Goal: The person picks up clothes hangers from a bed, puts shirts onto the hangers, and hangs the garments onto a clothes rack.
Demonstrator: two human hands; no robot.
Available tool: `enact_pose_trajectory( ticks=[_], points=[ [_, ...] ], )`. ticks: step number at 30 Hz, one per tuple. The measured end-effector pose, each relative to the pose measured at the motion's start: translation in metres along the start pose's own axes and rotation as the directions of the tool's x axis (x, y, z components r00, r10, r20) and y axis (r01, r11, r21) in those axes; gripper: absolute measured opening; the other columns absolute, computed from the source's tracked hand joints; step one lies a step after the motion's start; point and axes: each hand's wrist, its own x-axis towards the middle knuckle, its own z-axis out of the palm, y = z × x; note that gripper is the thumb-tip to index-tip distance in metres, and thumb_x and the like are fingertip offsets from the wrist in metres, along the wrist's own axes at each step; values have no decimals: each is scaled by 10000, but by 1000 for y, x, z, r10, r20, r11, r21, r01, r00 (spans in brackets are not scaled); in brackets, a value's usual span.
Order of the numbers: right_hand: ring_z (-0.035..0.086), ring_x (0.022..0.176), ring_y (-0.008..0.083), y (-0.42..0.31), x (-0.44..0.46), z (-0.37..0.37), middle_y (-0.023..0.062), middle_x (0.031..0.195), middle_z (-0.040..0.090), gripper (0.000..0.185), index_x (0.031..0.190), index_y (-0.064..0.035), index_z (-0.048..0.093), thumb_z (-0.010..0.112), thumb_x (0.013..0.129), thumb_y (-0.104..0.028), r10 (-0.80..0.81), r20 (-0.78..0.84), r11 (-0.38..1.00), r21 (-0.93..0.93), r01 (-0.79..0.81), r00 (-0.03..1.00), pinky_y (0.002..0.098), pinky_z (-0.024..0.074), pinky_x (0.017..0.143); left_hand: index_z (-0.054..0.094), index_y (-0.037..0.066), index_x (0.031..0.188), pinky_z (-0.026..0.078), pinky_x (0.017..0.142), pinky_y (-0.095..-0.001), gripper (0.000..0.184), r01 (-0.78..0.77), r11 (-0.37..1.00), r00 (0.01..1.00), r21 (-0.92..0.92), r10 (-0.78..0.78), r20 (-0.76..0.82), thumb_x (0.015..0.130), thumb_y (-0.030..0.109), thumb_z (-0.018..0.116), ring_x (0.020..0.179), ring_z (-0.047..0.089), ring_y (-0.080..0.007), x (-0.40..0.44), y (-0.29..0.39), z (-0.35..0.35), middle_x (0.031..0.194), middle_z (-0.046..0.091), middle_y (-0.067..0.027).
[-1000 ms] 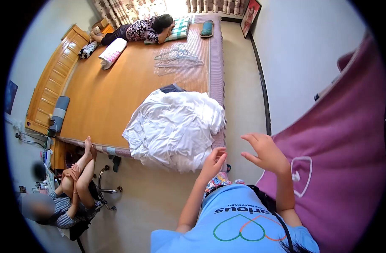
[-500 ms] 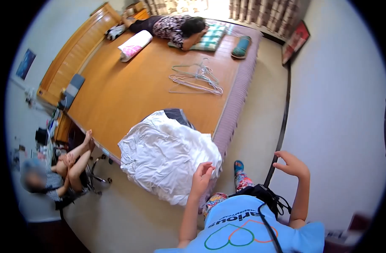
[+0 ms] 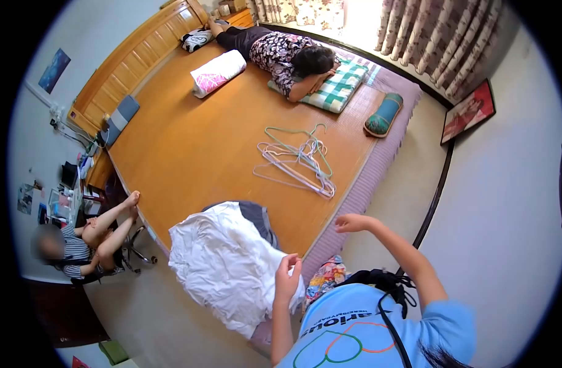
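Note:
My left hand [image 3: 287, 277] is raised in front of a crumpled white cloth [image 3: 223, 264] at the near corner of the bed. Its fingers are loosely bent and apart, and I see nothing in them. From this view I cannot tell whether it touches the cloth. A dark grey piece of fabric [image 3: 259, 222] shows under the cloth's far side. My right hand [image 3: 353, 224] is over the lilac bed edge, palm down, with its fingers extended and nothing held. Beyond it, a pile of several clothes hangers [image 3: 299, 159] lies on the brown bed mat [image 3: 189, 147].
A person [image 3: 281, 55] lies on the far side, leaning on a green checked pillow [image 3: 336, 86]. Another person [image 3: 78, 248] sits on a wheeled chair at the left. A teal bolster [image 3: 384, 115] and a rolled white-pink bundle [image 3: 218, 73] lie on the bed. A framed picture [image 3: 469, 112] leans on the wall.
My right hand has moved left and forward, from beside the wall to over the bed's edge. My left hand has lowered slightly. The view has shifted, and I am nearer the hangers.

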Motion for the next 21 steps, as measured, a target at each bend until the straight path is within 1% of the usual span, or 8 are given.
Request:
enact_pose_trajectory(
  ticks=[3,5,8,10,12,14,15,21],
  points=[
    [554,786,216,24,49,-38,162,830,573,380,913,4,525,587,668,-280,63,-90,912,409,-21,994,294,428,710,494,2,925,410,694,-283,221,25,997,998,76,-20,-57,746,127,530,777,538,-167,44,26,6,805,561,-91],
    [548,797,236,62,90,-38,167,828,563,407,878,-6,536,616,626,-316,226,-218,904,409,-121,950,295,432,705,492,-1,929,408,701,-280,233,-40,961,995,274,65,-81,737,123,538,787,535,-190,60,53,4,806,554,-107],
    [526,853,261,93,133,-57,157,896,528,477,907,-21,515,643,579,-343,326,-260,942,173,-288,909,345,428,723,487,-6,936,406,706,-279,248,62,981,987,182,-33,-157,726,113,544,786,533,-206,75,56,9,810,550,-117],
    [506,889,273,106,164,-68,152,941,498,517,942,-29,494,650,566,-348,400,-251,916,98,-388,882,376,419,733,490,-3,938,406,715,-247,206,169,954,955,247,-97,-280,746,68,514,790,521,-139,77,36,18,819,553,-81],
    [459,965,287,119,193,-91,135,1035,429,593,1015,-44,434,657,564,-358,545,-215,831,6,-557,811,447,391,760,488,-5,932,406,704,-281,223,311,926,863,212,-182,-472,738,97,529,760,529,-191,73,9,38,788,546,-110],
    [441,993,285,146,234,-96,140,1073,412,641,1017,-44,413,692,538,-366,608,-198,789,47,-612,769,411,394,795,487,-3,927,408,695,-276,197,524,840,734,142,-360,-575,778,126,494,746,520,-166,73,7,68,811,552,-100],
    [442,989,280,154,251,-93,135,1075,413,629,1007,-47,416,697,539,-358,646,-204,760,85,-644,735,415,388,800,477,-4,945,410,688,-274,204,520,854,690,-3,-422,-589,791,130,473,750,522,-161,64,-19,86,820,556,-95],
    [429,985,245,165,290,-94,104,1023,445,641,1017,-49,394,702,536,-340,661,-187,747,71,-661,727,440,345,812,457,10,1003,415,665,-277,223,614,772,744,166,-497,-447,804,103,420,752,536,-205,106,9,140,848,558,-121]
  ],
)
